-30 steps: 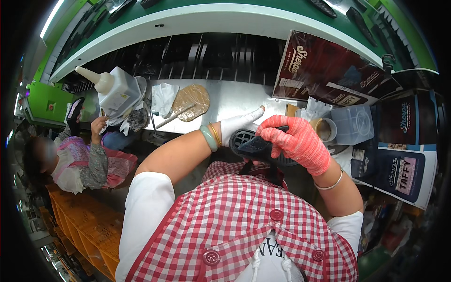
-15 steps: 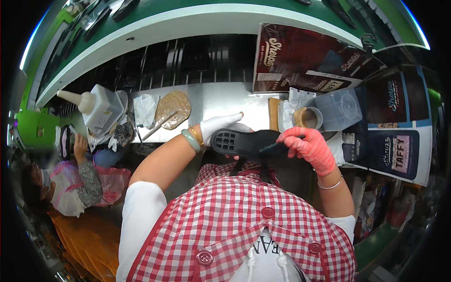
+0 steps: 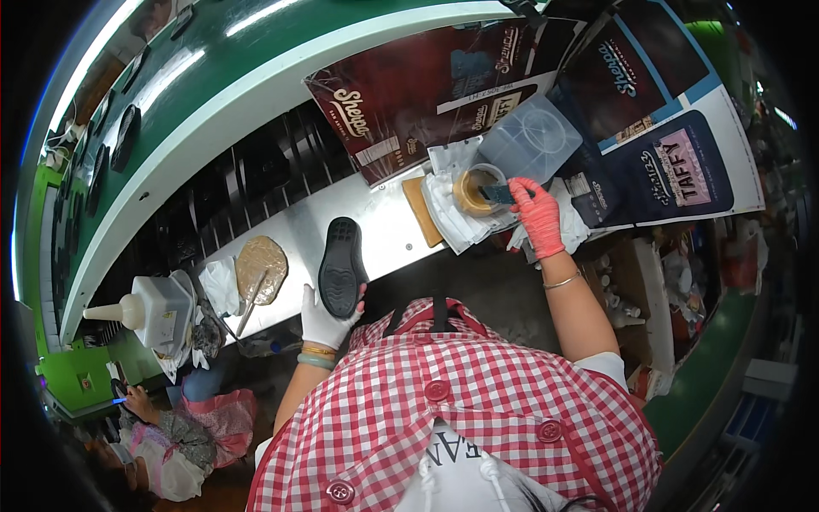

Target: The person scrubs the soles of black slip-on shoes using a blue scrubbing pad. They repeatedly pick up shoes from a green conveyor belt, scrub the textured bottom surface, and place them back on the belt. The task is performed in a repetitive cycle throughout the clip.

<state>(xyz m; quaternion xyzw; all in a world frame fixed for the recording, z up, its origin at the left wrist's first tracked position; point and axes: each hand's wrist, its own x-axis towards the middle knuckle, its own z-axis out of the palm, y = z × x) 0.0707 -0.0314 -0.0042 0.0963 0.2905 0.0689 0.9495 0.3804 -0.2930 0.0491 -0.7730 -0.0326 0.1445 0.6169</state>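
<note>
The left hand (image 3: 328,322), in a white glove, is curled under the broad lower end of a black shoe sole (image 3: 339,264), thumb on one side and bare fingertips on the other. Held from below like that, nearly the whole patterned face is left uncovered and turned up. The sole reaches out over the metal worktop (image 3: 380,235); from here I can't tell whether it touches.

Over to the right, the pink-gloved right hand (image 3: 537,222) pinches a small dark brush (image 3: 497,194) by its near end, the far end angled into a round cup (image 3: 461,203). Such a grip probably keeps the fingers clear of whatever's inside, though I can't see if the tip is wet.

White paper (image 3: 441,224) lies around the cup, likely there to catch drips, and a clear plastic tub (image 3: 542,141) stands just behind. Well off to the left are a stick (image 3: 249,307) resting against a round brown pad (image 3: 271,258), and a spouted bottle (image 3: 162,314).
</note>
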